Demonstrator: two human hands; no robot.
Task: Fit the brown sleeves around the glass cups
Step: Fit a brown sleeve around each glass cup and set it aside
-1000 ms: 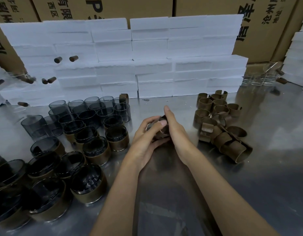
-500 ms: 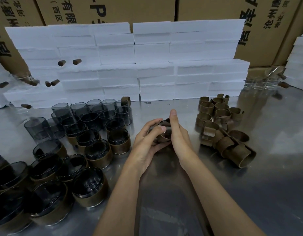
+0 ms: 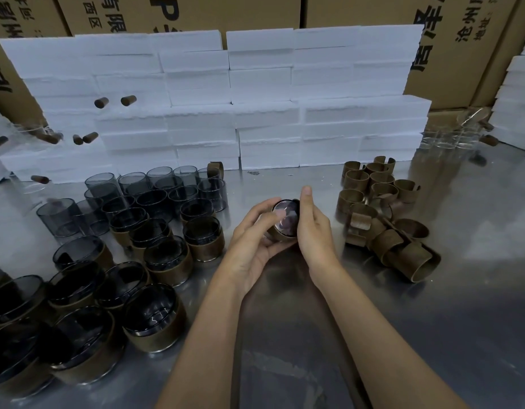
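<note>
Both hands hold one dark glass cup tipped on its side above the metal table, its round base turned toward me. A brown sleeve wraps its lower side. My left hand cradles the cup from below and the left, fingers curled round it. My right hand grips its right side, with the index finger stretched up past the rim. Bare smoky cups stand at the back left. Sleeved cups fill the left foreground. A heap of loose brown sleeves lies to the right.
A wall of white foam blocks runs along the back of the steel table, with cardboard cartons behind it. Clear glasses stand at the far right. Small brown corks stick out of the foam at the left.
The cup has been turned in my hands so that its base faces me. The camera has tilted slightly, which moves the whole scene a little lower in view.
</note>
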